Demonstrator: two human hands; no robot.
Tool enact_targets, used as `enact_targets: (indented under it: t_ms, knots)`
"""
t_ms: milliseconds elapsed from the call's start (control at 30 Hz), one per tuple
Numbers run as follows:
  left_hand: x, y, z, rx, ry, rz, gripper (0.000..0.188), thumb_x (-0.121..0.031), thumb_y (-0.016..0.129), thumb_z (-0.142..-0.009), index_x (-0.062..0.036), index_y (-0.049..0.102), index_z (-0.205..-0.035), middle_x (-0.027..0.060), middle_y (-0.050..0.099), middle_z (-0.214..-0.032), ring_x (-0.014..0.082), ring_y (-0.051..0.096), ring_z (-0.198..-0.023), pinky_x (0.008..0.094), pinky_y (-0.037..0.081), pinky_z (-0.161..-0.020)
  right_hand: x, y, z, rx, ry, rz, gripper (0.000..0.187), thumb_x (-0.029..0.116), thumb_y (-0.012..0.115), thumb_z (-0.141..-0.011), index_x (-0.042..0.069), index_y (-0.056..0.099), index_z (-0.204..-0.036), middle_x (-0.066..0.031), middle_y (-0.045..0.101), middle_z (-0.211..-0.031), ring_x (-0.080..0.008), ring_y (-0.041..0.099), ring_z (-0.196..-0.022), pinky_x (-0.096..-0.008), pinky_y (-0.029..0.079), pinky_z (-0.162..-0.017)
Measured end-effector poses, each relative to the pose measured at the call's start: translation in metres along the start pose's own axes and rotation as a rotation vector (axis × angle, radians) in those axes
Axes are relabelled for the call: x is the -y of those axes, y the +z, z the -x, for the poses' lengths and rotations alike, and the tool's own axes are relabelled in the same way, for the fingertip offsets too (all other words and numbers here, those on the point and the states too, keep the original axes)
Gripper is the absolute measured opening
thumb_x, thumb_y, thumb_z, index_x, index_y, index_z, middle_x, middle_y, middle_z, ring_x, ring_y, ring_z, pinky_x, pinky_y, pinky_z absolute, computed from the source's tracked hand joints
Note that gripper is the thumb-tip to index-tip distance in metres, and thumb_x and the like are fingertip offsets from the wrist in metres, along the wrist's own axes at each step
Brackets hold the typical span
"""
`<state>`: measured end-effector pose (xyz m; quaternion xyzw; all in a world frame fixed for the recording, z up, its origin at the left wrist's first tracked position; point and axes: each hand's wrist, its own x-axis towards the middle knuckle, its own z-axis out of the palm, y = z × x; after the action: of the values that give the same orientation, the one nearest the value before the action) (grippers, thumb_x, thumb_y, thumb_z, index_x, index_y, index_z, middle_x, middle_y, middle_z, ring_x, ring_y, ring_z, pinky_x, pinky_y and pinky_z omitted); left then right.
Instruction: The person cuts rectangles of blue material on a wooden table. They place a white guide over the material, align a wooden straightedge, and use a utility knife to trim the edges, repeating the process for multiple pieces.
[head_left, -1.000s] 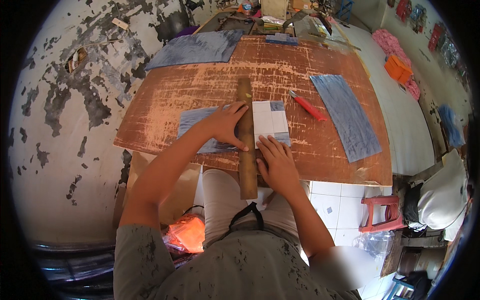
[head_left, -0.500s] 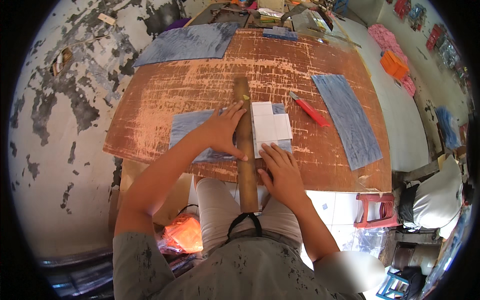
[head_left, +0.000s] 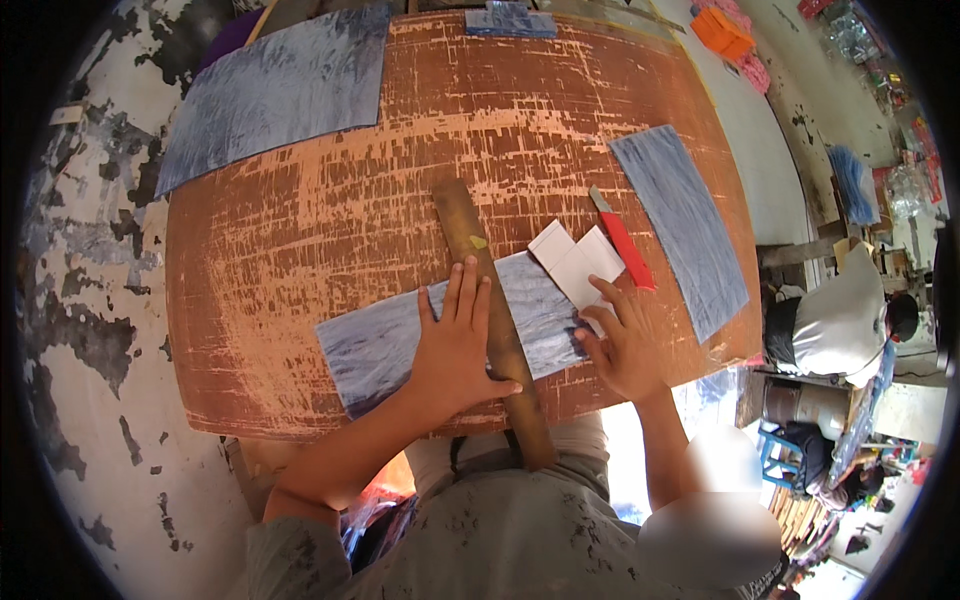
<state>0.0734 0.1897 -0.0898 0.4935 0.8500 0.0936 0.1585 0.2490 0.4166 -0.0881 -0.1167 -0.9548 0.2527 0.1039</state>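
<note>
My left hand (head_left: 452, 345) lies flat with spread fingers on a marbled blue-grey sheet (head_left: 375, 345). Its thumb and fingertips press against a long brown straightedge (head_left: 508, 350), which crosses the sheet at a slant and reaches back to my lap. At the sheet's right end is a white cross-shaped template (head_left: 577, 262), turned askew. Fingers apart and slightly bent, my right hand (head_left: 632, 345) touches the template's near edge with its fingertips; the thumb is by the sheet. Just beyond that hand lies a red-handled cutter knife (head_left: 627, 250), blade pointing away.
Another blue-grey strip (head_left: 685, 230) lies at the right of the scratched brown table (head_left: 270, 260). A larger sheet (head_left: 290, 90) covers the far left corner, and small blue-grey pieces (head_left: 510, 22) sit at the far edge. A person in white (head_left: 832, 310) is off to the right.
The view has tilted and shifted. My right hand and the white template have moved right, away from the straightedge, and the template has turned. More of the sheet shows between them.
</note>
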Motion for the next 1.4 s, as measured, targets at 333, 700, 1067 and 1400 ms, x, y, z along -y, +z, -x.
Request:
enact_targets:
  t_ms: [333,700,1067,1400]
  knots:
    - [-0.006,-0.006,-0.009,0.065,0.003,0.032,0.150,-0.073,0.090,-0.063,0.0125,0.021,-0.165,0.0320,0.003,-0.177,0.0461,0.005,-0.166,0.0804,0.019,-0.120,0.036,0.011,0.016,-0.168,0.170,0.115,0.049,0.023,0.074,-0.097,0.007,0.063,-0.142,-0.0125,0.056,-0.157,-0.0378,0.050,-0.144,-0.0513,0.038,-0.118]
    - [-0.010,-0.027,-0.006,0.224,-0.029,-0.066,0.152,-0.079,0.088,-0.065,0.0075,0.017,-0.169,0.0294,0.001,-0.178,0.0440,-0.002,-0.167,0.0796,0.015,-0.122,0.175,0.027,0.194,-0.318,0.761,0.097,0.039,0.018,0.071,-0.102,0.005,0.065,-0.138,-0.0171,0.066,-0.141,-0.0377,0.059,-0.135,-0.0492,0.041,-0.116]
    - [-0.009,-0.023,-0.012,0.238,-0.058,-0.089,0.159,-0.081,0.087,-0.062,0.0075,0.011,-0.169,0.0292,-0.002,-0.178,0.0443,-0.003,-0.167,0.0795,0.018,-0.122,0.141,0.007,0.126,-0.266,0.657,0.035,0.037,0.021,0.070,-0.101,0.007,0.065,-0.135,-0.0153,0.067,-0.132,-0.0373,0.060,-0.130,-0.0491,0.044,-0.113]
    - [-0.014,-0.012,-0.012,0.148,-0.049,-0.059,0.163,-0.083,0.088,-0.056,0.0061,0.014,-0.169,0.0250,0.001,-0.180,0.0399,0.005,-0.167,0.0760,0.019,-0.124,-0.048,-0.001,-0.058,-0.413,0.497,0.108,0.056,0.028,0.072,-0.100,0.000,0.054,-0.145,-0.0301,0.054,-0.143,-0.0519,0.055,-0.130,-0.0576,0.047,-0.108]
